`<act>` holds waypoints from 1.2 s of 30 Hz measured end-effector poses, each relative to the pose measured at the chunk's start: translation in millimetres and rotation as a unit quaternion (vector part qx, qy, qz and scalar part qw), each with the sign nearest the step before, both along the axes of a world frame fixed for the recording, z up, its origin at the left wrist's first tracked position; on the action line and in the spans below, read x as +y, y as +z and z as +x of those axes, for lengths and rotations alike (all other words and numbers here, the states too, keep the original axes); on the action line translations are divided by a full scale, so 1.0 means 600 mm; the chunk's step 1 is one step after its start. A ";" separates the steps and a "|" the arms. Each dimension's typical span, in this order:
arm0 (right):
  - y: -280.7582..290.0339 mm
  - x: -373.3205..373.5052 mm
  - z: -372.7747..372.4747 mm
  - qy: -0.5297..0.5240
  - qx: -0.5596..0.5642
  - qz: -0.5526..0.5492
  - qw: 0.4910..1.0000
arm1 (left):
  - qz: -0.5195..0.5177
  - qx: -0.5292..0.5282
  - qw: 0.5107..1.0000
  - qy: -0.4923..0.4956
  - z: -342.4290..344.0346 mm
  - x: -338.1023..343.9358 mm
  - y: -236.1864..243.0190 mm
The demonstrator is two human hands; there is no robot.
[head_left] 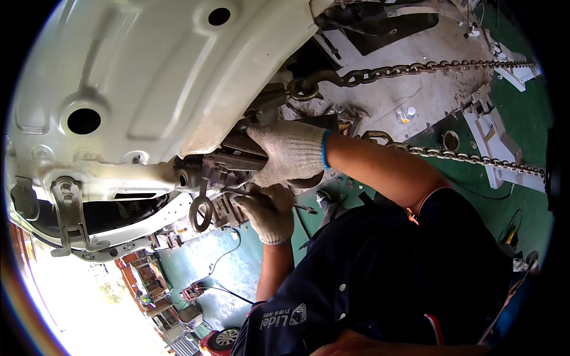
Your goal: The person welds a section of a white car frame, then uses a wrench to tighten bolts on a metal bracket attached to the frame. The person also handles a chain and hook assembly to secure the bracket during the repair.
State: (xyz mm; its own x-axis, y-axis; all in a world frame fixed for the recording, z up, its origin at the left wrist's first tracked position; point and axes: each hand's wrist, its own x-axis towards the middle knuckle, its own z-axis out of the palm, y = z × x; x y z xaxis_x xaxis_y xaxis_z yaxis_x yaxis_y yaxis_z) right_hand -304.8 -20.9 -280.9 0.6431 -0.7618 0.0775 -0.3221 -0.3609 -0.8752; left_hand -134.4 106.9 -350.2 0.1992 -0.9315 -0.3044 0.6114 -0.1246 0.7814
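Observation:
A pale car body panel (160, 89) fills the upper left. At its lower edge sits a dark metal clamp (237, 159) with flat jaws, and a ring-ended metal piece (202, 215) hangs beside it. My right hand (291, 151), in a knitted work glove, wraps over the clamp's near end; its fingertips are partly hidden. Just below, my gloved left hand (268, 215) is closed around a thin metal bar, perhaps a wrench handle, whose end (306, 209) sticks out to the right of the glove.
A taut chain with a hook (306, 86) runs rightward above my right arm; a second chain (457, 155) stretches below it. A small bottle (405, 114) and a round can (450, 140) stand on the right. Metal rails (496, 142) lie farther right. Shelving (148, 285) stands lower left.

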 end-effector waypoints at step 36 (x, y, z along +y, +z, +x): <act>-0.008 -0.001 0.032 -0.047 -0.065 -0.121 0.989 | -0.186 -0.216 0.955 0.083 0.063 -0.062 0.067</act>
